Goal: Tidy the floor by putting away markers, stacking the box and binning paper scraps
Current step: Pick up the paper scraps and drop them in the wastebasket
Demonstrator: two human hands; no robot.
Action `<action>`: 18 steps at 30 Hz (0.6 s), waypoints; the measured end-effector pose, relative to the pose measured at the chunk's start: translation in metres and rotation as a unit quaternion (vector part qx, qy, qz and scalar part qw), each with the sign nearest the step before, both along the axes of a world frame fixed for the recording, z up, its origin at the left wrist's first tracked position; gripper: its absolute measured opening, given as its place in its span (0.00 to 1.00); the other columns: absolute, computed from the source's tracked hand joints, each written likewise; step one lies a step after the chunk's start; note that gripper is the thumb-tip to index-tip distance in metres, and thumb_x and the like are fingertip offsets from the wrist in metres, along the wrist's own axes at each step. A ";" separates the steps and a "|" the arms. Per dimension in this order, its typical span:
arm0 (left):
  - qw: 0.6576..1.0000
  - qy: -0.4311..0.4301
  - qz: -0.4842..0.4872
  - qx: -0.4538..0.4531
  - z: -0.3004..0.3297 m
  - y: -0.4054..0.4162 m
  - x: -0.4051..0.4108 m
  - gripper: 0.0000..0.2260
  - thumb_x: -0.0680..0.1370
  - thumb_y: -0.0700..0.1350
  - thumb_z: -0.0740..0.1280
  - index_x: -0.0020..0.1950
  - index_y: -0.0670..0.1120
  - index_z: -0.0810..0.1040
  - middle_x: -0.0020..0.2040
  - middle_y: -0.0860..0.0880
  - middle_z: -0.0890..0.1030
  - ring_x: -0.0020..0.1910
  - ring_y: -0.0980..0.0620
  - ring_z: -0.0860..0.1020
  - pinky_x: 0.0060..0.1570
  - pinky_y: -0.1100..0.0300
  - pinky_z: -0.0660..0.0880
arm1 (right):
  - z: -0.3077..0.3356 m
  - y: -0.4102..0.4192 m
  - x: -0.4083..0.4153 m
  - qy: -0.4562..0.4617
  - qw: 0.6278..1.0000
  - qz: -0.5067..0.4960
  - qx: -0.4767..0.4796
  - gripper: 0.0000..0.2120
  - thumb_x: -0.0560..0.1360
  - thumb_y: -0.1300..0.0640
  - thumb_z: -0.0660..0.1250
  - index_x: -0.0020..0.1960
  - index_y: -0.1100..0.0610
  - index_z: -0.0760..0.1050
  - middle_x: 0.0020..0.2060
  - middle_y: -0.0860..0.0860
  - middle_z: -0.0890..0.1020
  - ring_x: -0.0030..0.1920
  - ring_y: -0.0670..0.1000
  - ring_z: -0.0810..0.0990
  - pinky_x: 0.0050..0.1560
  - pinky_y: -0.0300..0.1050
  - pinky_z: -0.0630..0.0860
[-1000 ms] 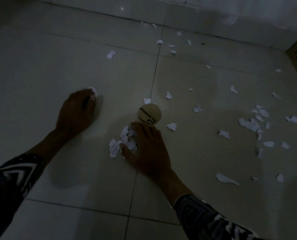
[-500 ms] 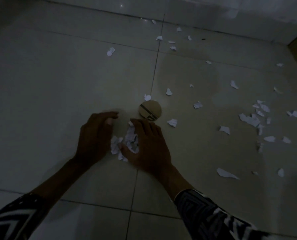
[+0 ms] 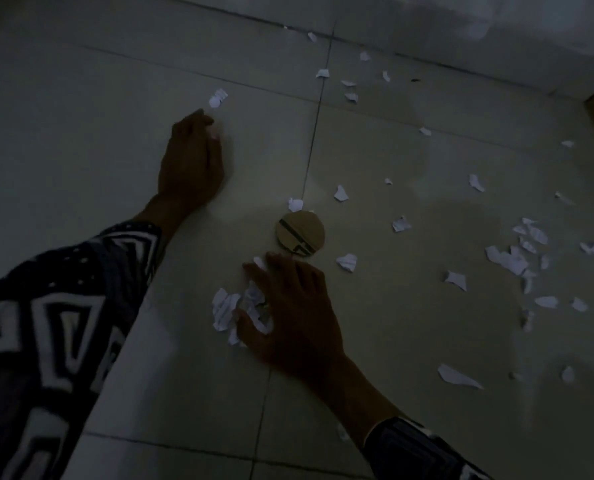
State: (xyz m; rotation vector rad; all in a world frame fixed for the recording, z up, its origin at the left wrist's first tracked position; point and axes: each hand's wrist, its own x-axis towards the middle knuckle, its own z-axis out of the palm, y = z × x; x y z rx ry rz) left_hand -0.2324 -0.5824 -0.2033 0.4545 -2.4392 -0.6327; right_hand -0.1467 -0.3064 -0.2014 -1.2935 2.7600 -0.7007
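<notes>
White torn paper scraps (image 3: 507, 259) lay scattered over the pale tiled floor (image 3: 81, 133) in the single head view, thickest to the right and thinner toward the far wall (image 3: 496, 22). A small gathered pile (image 3: 228, 310) sat just beside the right hand (image 3: 288, 306), whose fingers were spread fairly straight over the pile's right edge, touching and penning it rather than clamping it. The left hand (image 3: 191, 164) reached far forward; its fingertips rested at a tiny scrap (image 3: 215, 135), with a larger crumpled piece (image 3: 218, 98) just beyond. Whether those fingers pinched the tiny scrap or merely pressed on it could not be told in the dim light.

Judged from their look, the scraps would be nearly weightless, limp and easily torn, and flat ones would cling to the smooth tile. Sliding them along the floor into the pile, then scooping the heap between both palms, seemed wiser than picking each by its edge.

A round tan cardboard disc (image 3: 300, 233) lay between the hands, touching the right fingertips; it bore dark printed lines, but nothing legible. The pile showed faint ruled lines, no readable words. No markers, box or bin could be made out for certain.
</notes>
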 end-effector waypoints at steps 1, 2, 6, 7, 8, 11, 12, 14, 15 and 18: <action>0.999 -0.004 -0.025 -0.032 0.000 -0.007 -0.009 0.20 0.85 0.44 0.53 0.74 0.37 0.67 0.72 0.42 0.70 0.71 0.42 0.68 0.73 0.53 0.63 | 0.000 -0.001 -0.001 -0.003 1.000 0.000 0.002 0.32 0.75 0.35 0.61 0.75 0.50 0.68 0.73 0.52 0.70 0.73 0.55 0.67 0.74 0.50 0.60; 0.997 -0.018 -0.050 -0.064 0.000 -0.012 -0.018 0.21 0.85 0.44 0.53 0.76 0.37 0.65 0.74 0.40 0.68 0.73 0.42 0.66 0.75 0.54 0.60 | -0.001 -0.001 -0.001 -0.004 1.000 -0.001 0.005 0.32 0.75 0.36 0.61 0.75 0.50 0.67 0.73 0.52 0.69 0.73 0.55 0.66 0.73 0.50 0.60; 0.986 -0.094 -0.078 -0.114 -0.004 -0.031 -0.050 0.23 0.85 0.44 0.52 0.78 0.35 0.58 0.78 0.35 0.59 0.77 0.36 0.58 0.77 0.47 0.53 | -0.003 -0.001 -0.002 0.004 1.000 -0.009 0.002 0.32 0.75 0.36 0.63 0.75 0.50 0.67 0.73 0.50 0.69 0.73 0.53 0.66 0.74 0.47 0.58; 0.985 -0.110 -0.071 -0.111 -0.006 -0.035 -0.056 0.24 0.85 0.44 0.52 0.78 0.34 0.57 0.78 0.34 0.57 0.77 0.35 0.56 0.78 0.47 0.51 | -0.004 -0.002 -0.003 0.004 1.000 -0.009 0.003 0.32 0.75 0.36 0.63 0.75 0.50 0.67 0.73 0.50 0.69 0.74 0.53 0.66 0.74 0.46 0.57; 0.984 -0.124 -0.067 -0.110 -0.008 -0.037 -0.060 0.24 0.85 0.44 0.52 0.78 0.33 0.55 0.78 0.33 0.55 0.78 0.35 0.54 0.78 0.46 0.48 | -0.006 -0.002 -0.003 0.002 1.000 -0.008 0.004 0.32 0.75 0.36 0.63 0.75 0.50 0.67 0.73 0.50 0.69 0.74 0.52 0.65 0.74 0.46 0.57; 0.976 -0.162 -0.081 -0.118 -0.013 -0.043 -0.067 0.25 0.85 0.44 0.51 0.78 0.32 0.52 0.79 0.33 0.53 0.78 0.35 0.53 0.78 0.46 0.45 | -0.009 0.000 -0.005 -0.007 1.000 0.000 0.009 0.33 0.76 0.36 0.63 0.76 0.50 0.67 0.75 0.50 0.67 0.75 0.52 0.64 0.75 0.48 0.58; 0.975 -0.171 -0.088 -0.116 -0.013 -0.043 -0.068 0.25 0.85 0.44 0.51 0.78 0.32 0.52 0.79 0.33 0.54 0.78 0.36 0.54 0.78 0.46 0.45 | -0.009 0.000 -0.005 -0.008 1.000 0.001 0.009 0.33 0.76 0.36 0.63 0.76 0.50 0.66 0.75 0.50 0.67 0.75 0.52 0.64 0.75 0.48 0.58; 0.974 -0.182 -0.087 -0.099 -0.013 -0.041 -0.068 0.25 0.84 0.44 0.50 0.79 0.33 0.52 0.79 0.35 0.55 0.78 0.38 0.55 0.78 0.47 0.45 | -0.008 0.000 -0.006 -0.009 1.000 -0.001 0.014 0.33 0.76 0.36 0.62 0.77 0.50 0.66 0.75 0.49 0.67 0.75 0.52 0.64 0.75 0.48 0.58; 0.975 -0.185 -0.082 -0.092 -0.012 -0.039 -0.068 0.25 0.85 0.44 0.50 0.79 0.34 0.52 0.79 0.35 0.55 0.79 0.38 0.55 0.78 0.47 0.45 | -0.006 0.000 -0.005 -0.014 1.000 -0.004 0.015 0.33 0.76 0.36 0.61 0.77 0.49 0.65 0.75 0.49 0.67 0.75 0.52 0.64 0.75 0.47 0.57; 0.978 -0.180 -0.066 -0.080 -0.010 -0.034 -0.067 0.24 0.85 0.43 0.51 0.79 0.34 0.54 0.79 0.37 0.56 0.78 0.40 0.56 0.78 0.49 0.45 | -0.003 -0.002 -0.005 -0.024 0.999 -0.004 0.020 0.33 0.77 0.35 0.60 0.78 0.48 0.63 0.75 0.48 0.66 0.75 0.51 0.63 0.75 0.43 0.53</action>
